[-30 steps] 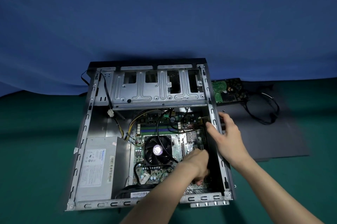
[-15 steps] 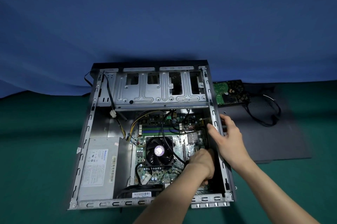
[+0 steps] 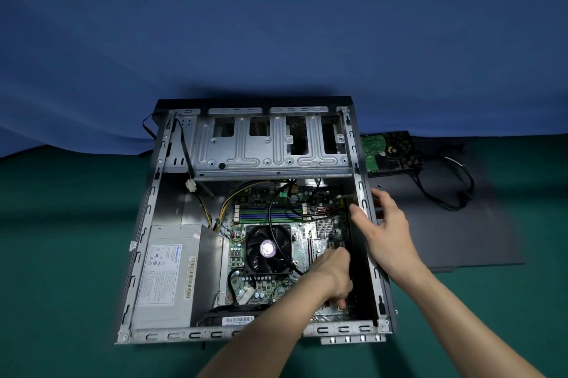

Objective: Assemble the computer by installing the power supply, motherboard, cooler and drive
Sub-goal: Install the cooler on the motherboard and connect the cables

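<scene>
Open tower case (image 3: pixel 144 224) lies flat on green cloth (image 3: pixel 61 254). Power supply (image 3: pixel 167 273) sits in near-left corner, motherboard (image 3: pixel 325 225) beside it, cooler fan (image 3: pixel 268 250) on board. Drive (image 3: pixel 373 151) outside case, on dark side panel (image 3: pixel 461 239). Right hand (image 3: pixel 385 224) pinches right wall (image 3: pixel 375 282) — thumb inside, fingers outside. Left hand (image 3: pixel 333 277) at board's right edge, fingers curled down — whether they hold anything, cannot tell.

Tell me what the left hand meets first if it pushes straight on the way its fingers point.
Probably the motherboard: the left hand has its fingers curled down toward its near right corner, beside the case wall. Depth there is unclear.
</scene>
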Motion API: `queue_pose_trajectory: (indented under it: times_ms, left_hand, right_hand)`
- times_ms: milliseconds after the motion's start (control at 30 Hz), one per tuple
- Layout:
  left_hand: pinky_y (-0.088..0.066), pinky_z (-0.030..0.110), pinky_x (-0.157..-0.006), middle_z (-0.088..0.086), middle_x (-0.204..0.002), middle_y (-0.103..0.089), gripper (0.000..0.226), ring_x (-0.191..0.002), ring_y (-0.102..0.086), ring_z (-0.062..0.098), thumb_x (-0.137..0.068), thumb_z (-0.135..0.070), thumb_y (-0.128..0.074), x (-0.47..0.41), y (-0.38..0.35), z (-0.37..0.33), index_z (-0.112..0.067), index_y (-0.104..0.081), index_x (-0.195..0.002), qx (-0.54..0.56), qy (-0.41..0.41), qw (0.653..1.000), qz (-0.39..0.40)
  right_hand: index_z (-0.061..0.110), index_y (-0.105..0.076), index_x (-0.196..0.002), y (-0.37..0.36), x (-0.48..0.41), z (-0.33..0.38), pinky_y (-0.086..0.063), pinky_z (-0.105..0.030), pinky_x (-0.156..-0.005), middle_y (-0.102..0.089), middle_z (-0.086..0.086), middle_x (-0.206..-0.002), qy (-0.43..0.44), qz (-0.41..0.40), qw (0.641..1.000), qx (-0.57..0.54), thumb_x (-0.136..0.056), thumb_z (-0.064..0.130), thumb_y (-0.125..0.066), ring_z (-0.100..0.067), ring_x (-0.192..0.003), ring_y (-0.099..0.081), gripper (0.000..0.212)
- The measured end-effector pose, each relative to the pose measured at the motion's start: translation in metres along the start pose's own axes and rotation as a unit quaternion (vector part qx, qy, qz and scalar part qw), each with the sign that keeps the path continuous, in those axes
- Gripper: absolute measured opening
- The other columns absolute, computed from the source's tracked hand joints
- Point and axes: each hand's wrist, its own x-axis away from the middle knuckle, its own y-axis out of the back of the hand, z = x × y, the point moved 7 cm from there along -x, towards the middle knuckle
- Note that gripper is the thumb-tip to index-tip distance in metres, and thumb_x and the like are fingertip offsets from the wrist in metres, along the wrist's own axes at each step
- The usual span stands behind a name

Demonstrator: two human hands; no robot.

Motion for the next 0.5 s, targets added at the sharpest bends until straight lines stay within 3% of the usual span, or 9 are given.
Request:
queue_pose_trajectory:
  times_ms: [133,367,433,500]
  left_hand:
    - [-0.051,0.04,-0.094,0.015,-0.089,-0.071,0.044,-0.096,-0.068,0.022,-0.088,0.008,-0.055,0.0017,-0.001,0.0006,-0.002,-0.04,-0.128,0.004,0.001,1.0,0.001]
    - [-0.052,0.039,-0.091,0.011,-0.085,-0.066,0.04,-0.094,-0.067,0.023,-0.087,0.005,-0.06,0.004,0.0014,-0.0051,-0.001,-0.045,-0.124,-0.027,-0.012,0.999,-0.018]
    - [-0.051,0.039,-0.092,0.009,-0.075,-0.064,0.04,-0.093,-0.068,0.023,-0.087,0.006,-0.059,0.0057,0.0009,-0.0069,0.001,-0.044,-0.124,-0.028,-0.013,0.999,-0.01]
    - [-0.051,0.039,-0.094,0.012,-0.084,-0.069,0.043,-0.095,-0.068,0.023,-0.088,0.006,-0.058,0.0059,0.001,-0.0065,0.002,-0.042,-0.128,-0.02,-0.012,1.0,-0.006]
  right_hand:
    - [0.021,-0.048,-0.132,0.0006,0.0013,0.0009,-0.034,-0.028,-0.075,-0.052,-0.005,-0.093,0.003,-0.002,1.0,-0.002,-0.089,0.034,-0.065,-0.013,-0.072,-0.038,0.047]
    - [0.021,-0.049,-0.131,0.0011,0.0002,0.0005,-0.033,-0.028,-0.074,-0.049,-0.004,-0.089,0.006,-0.006,1.0,0.0,-0.089,0.032,-0.065,-0.001,-0.064,-0.033,0.047]
    - [0.021,-0.049,-0.132,0.001,0.0002,-0.0003,-0.033,-0.028,-0.074,-0.048,-0.004,-0.09,0.004,-0.006,1.0,-0.001,-0.089,0.033,-0.065,-0.007,-0.066,-0.036,0.047]
    - [0.021,-0.048,-0.133,0.0009,0.0002,-0.0013,-0.033,-0.028,-0.074,-0.047,-0.004,-0.09,0.002,-0.005,1.0,-0.001,-0.089,0.034,-0.065,-0.015,-0.074,-0.037,0.048]
